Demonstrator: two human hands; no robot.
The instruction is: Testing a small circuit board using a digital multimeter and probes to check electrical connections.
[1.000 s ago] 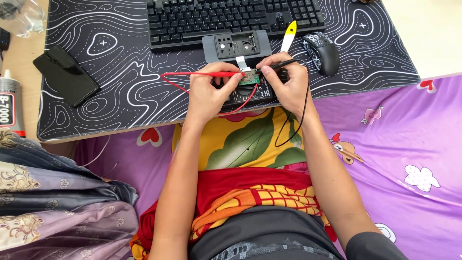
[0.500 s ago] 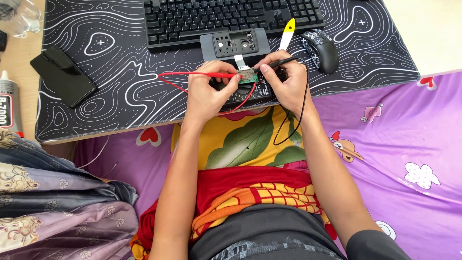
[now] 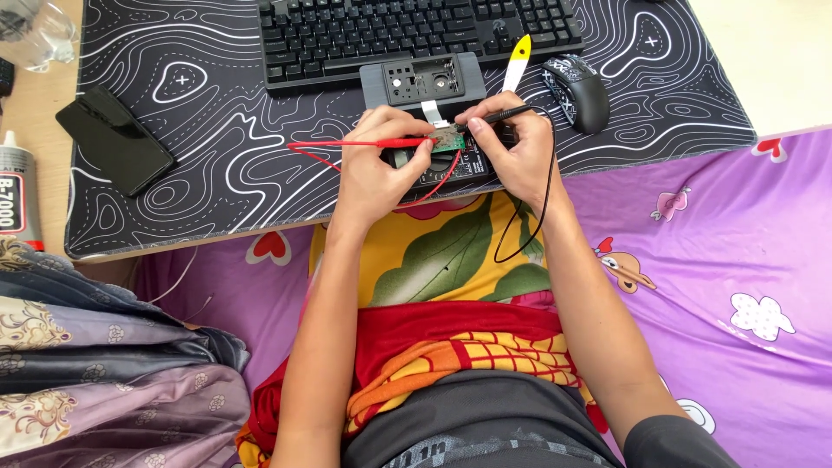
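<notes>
- Left hand pinches a red probe between thumb and fingers; the tip rests on a small green board.
- Right hand grips a black probe like a pen, its tip also on the board.
- Board sits between the two hands, on top of a dark device at the near edge of the surface, just under the fingers.
- Red lead loops left of the left hand and back under it; black lead hangs down past the right wrist over the lap.
- Grey cover with cut-outs lies just beyond the board, touching the near edge of the keyboard.
- Yellow-and-white pry tool lies right of the cover, tilted; mouse right of that.
- Patterned black mat covers the surface; black phone on its left part.
- Glue tube lies on bare wood at far left.
- Purple bedsheet to the right, folded cloth near left.
</notes>
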